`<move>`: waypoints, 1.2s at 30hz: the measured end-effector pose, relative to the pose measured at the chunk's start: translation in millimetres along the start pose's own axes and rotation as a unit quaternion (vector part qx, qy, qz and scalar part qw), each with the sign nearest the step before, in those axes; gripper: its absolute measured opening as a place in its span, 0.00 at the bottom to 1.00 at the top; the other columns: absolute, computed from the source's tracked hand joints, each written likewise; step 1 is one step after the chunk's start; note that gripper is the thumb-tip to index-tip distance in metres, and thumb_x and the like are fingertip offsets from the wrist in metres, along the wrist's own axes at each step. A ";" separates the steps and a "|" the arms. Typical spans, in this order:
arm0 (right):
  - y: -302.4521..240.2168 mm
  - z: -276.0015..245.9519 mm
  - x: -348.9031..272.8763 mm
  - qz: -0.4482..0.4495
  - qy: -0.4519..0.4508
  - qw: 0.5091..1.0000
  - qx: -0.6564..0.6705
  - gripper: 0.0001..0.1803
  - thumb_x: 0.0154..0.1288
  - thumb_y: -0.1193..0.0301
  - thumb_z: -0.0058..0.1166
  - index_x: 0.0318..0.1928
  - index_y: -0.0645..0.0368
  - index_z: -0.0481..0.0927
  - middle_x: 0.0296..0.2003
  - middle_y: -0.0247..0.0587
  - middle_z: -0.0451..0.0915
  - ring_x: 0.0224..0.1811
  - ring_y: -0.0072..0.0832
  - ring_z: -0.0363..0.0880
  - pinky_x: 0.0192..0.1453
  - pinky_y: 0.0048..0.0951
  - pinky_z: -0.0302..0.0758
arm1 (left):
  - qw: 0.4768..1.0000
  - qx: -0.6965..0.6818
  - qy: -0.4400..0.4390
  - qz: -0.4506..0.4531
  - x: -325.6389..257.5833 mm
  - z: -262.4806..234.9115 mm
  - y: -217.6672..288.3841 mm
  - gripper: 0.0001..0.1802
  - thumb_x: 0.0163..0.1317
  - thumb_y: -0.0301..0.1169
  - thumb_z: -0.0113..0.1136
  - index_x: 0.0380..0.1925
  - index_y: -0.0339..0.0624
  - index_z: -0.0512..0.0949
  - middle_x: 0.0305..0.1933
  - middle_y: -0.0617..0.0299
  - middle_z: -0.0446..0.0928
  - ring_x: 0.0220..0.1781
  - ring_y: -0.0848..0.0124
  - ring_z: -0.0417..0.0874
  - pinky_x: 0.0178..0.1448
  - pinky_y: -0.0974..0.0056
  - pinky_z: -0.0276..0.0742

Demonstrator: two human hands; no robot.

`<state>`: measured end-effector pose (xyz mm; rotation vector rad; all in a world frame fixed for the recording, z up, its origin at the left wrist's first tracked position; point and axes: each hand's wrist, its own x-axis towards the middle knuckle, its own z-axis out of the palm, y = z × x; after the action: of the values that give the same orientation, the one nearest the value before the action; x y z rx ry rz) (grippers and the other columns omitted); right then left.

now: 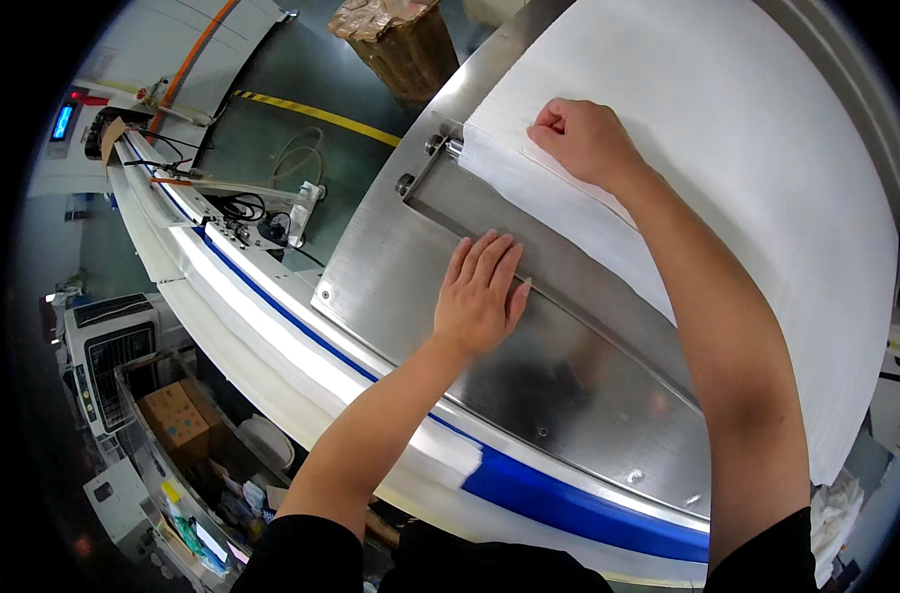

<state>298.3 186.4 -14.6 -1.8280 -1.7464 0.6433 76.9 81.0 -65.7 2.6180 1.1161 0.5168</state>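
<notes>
My left hand point(480, 292) lies flat with its fingers stretched out on the metal table point(420, 326), across a thin raised metal bar point(593, 331). Nothing is in it. Up and to the right, my right hand point(586, 141) is closed, its curled fingers resting on a broad white sheet point(746, 128) near the sheet's front border. Whether the fingers pinch anything is hidden. Below that hand a strip of white material point(539, 203) runs along the border, with its loose edge reaching toward the bar.
Black knobs point(405, 184) stick up at the bar's left end. A white rail with a blue strip point(588, 504) curves along the table's front. A brown wrapped bin point(401, 44) stands on the floor behind. At lower left is a crate with a cardboard box point(178, 420).
</notes>
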 end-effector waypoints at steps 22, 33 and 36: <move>4.9 7.4 4.4 0.061 0.049 0.996 -0.037 0.13 0.56 0.58 0.56 0.34 0.53 0.83 0.28 0.34 0.83 0.30 0.29 0.81 0.37 0.29 0.75 | 0.982 0.100 0.142 0.077 108.5 -8.2 -51.0 0.27 0.53 0.30 0.56 0.56 0.54 0.70 0.63 0.56 0.66 0.60 0.56 0.70 0.63 0.52 0.63; -9.9 -14.7 -95.7 0.041 0.036 0.998 -0.031 0.17 0.66 0.55 0.47 0.33 0.53 0.82 0.33 0.43 0.82 0.34 0.43 0.81 0.39 0.42 0.77 | 0.977 0.160 0.026 0.137 87.9 -45.2 -52.7 0.18 0.47 0.32 0.62 0.41 0.51 0.74 0.57 0.63 0.72 0.60 0.62 0.72 0.64 0.52 0.61; 21.8 -30.4 -186.3 0.144 0.080 0.973 -0.161 0.21 0.69 0.55 0.42 0.29 0.56 0.80 0.29 0.45 0.79 0.35 0.43 0.78 0.41 0.41 0.73 | 0.965 0.181 -0.043 0.184 93.0 -52.8 -64.9 0.20 0.46 0.31 0.62 0.43 0.45 0.74 0.54 0.58 0.74 0.57 0.62 0.74 0.65 0.53 0.63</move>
<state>324.9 -1.7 -9.7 -2.3141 -1.5622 0.3182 73.2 197.6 -20.3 3.1580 0.7554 0.2814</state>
